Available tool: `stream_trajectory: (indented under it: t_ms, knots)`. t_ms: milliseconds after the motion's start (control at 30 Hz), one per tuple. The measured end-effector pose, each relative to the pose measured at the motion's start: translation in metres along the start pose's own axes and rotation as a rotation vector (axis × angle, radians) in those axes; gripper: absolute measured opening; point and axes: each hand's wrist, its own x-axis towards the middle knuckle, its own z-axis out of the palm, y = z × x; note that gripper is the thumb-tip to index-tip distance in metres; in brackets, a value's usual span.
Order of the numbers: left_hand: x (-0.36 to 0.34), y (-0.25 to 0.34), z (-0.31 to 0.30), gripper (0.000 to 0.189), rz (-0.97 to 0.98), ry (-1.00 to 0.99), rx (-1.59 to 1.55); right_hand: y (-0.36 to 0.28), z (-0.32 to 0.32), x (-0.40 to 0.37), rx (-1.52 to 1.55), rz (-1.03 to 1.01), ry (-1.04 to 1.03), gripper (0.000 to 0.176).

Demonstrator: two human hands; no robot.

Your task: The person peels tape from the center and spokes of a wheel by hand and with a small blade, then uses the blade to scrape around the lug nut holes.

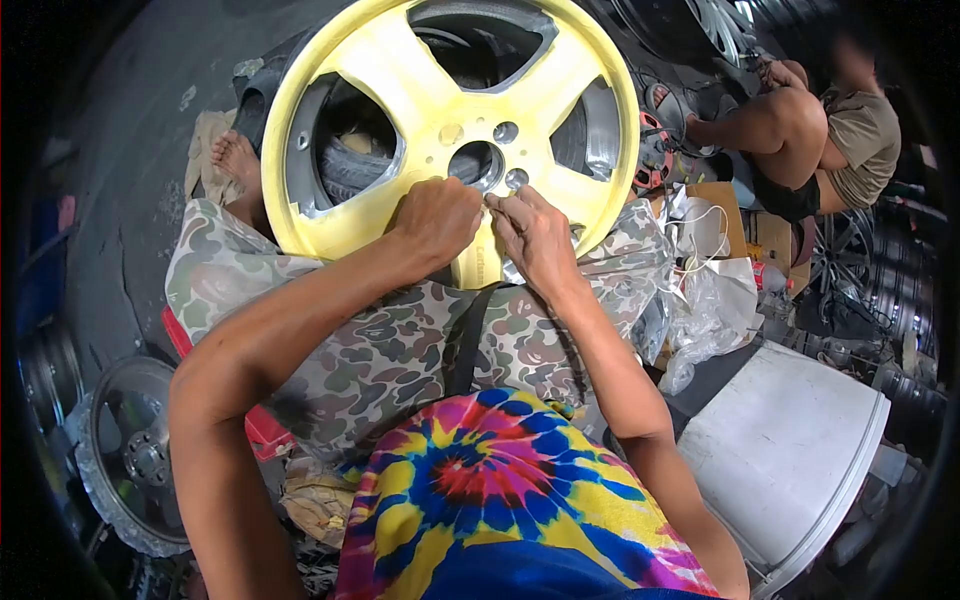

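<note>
A car wheel rim (pixel 375 70) with a pale yellow coating on its face and spokes leans over my lap. Close to its centre hole, my left hand (pixel 438 222) is closed, knuckles up, against the lower-left spoke. My right hand (pixel 533 235) is also closed, thumb and fingers pinched together just below a bolt hole at the right of the hub. The fingertips of both hands come close together over the lower spoke. I cannot tell what the fingers hold.
Camouflage cloth (pixel 400 355) covers my legs. A tire (pixel 355 170) shows through the spokes. Another person (pixel 855 130) sits at upper right. Right of me are a white bucket (pixel 785 450), plastic bags (pixel 705 320) and a cardboard box (pixel 720 210). Another wheel (pixel 145 455) stands at lower left.
</note>
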Motion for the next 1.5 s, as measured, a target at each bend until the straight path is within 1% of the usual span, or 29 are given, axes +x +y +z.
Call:
stream_trajectory:
  t_ms: [133, 200, 333, 400, 433, 500, 533, 567, 633, 667, 733, 900, 967, 1000, 1067, 1167, 1200, 1300, 1333, 1367, 1433, 1467, 1500]
  knots:
    - [0.001, -0.001, 0.002, 0.028, 0.021, 0.019, 0.036, 0.003, -0.003, 0.002, 0.042, -0.007, -0.002, 0.024]
    - [-0.001, -0.004, 0.004, 0.028, 0.095, 0.132, 0.029, 0.001, -0.011, 0.0, 0.019, -0.015, -0.019, 0.025]
    - [0.001, -0.005, 0.004, 0.028, 0.112, 0.112, 0.047, -0.001, -0.011, -0.007, -0.006, -0.01, -0.038, 0.025]
    - [0.002, -0.004, 0.002, 0.027, 0.106, 0.076, 0.047, -0.006, -0.003, -0.012, -0.017, 0.059, 0.008, 0.023]
    - [0.001, -0.003, 0.0, 0.027, 0.104, 0.077, 0.046, -0.007, 0.002, -0.013, -0.018, 0.056, 0.006, 0.023]
    - [0.001, -0.001, -0.001, 0.012, 0.132, 0.087, 0.125, -0.011, 0.011, -0.014, 0.134, 0.213, 0.106, 0.019]
    - [0.001, 0.0, -0.001, 0.012, 0.136, 0.09, 0.125, -0.018, 0.01, -0.013, 0.218, 0.304, 0.092, 0.018]
    - [0.001, -0.001, 0.0, 0.012, 0.146, 0.098, 0.139, -0.017, 0.012, -0.013, 0.216, 0.305, 0.096, 0.018]
    - [0.001, -0.002, 0.001, 0.011, 0.153, 0.104, 0.155, -0.016, 0.017, -0.015, 0.327, 0.399, 0.099, 0.019]
    - [0.001, -0.003, 0.001, 0.011, 0.174, 0.116, 0.153, -0.016, 0.016, -0.017, 0.329, 0.399, 0.097, 0.019]
    - [0.001, -0.005, 0.001, 0.011, 0.188, 0.129, 0.148, -0.017, 0.01, -0.02, 0.111, 0.212, 0.145, 0.02]
    - [0.001, -0.005, 0.001, 0.01, 0.186, 0.117, 0.146, -0.024, 0.013, -0.023, 0.067, 0.152, 0.138, 0.021]
    - [0.0, -0.007, 0.001, 0.01, 0.193, 0.12, 0.144, -0.032, 0.016, -0.02, 0.164, 0.43, 0.067, 0.022]
    - [0.0, -0.006, 0.0, 0.01, 0.203, 0.123, 0.14, -0.034, 0.019, -0.019, 0.162, 0.428, 0.07, 0.022]
    - [0.001, -0.006, 0.0, 0.009, 0.213, 0.127, 0.136, -0.036, 0.025, -0.018, 0.435, 0.614, 0.076, 0.023]
    - [0.0, -0.007, 0.001, 0.009, 0.221, 0.125, 0.119, -0.04, 0.019, -0.018, 0.449, 0.614, 0.11, 0.023]
    - [0.0, -0.007, 0.0, 0.009, 0.223, 0.126, 0.104, -0.039, 0.022, -0.02, 0.404, 0.557, 0.178, 0.022]
    - [-0.001, -0.007, -0.002, 0.01, 0.215, 0.099, 0.103, -0.041, 0.021, -0.025, 0.401, 0.566, 0.095, 0.021]
    - [0.0, -0.006, -0.002, 0.01, 0.218, 0.102, 0.103, -0.045, 0.018, -0.022, 0.414, 0.609, 0.061, 0.021]
    - [0.0, -0.005, -0.003, 0.011, 0.214, 0.106, 0.063, -0.043, 0.02, -0.022, 0.415, 0.606, 0.063, 0.021]
    - [0.001, -0.004, -0.01, 0.012, 0.209, 0.112, 0.03, -0.033, 0.028, -0.02, 0.562, 0.64, 0.097, 0.021]
    - [0.003, -0.003, -0.012, 0.018, 0.224, 0.179, -0.055, -0.028, 0.028, -0.023, 0.684, 0.668, 0.072, 0.02]
    - [0.004, -0.001, -0.017, 0.024, 0.238, 0.245, -0.145, -0.026, 0.026, -0.026, 0.684, 0.668, 0.07, 0.02]
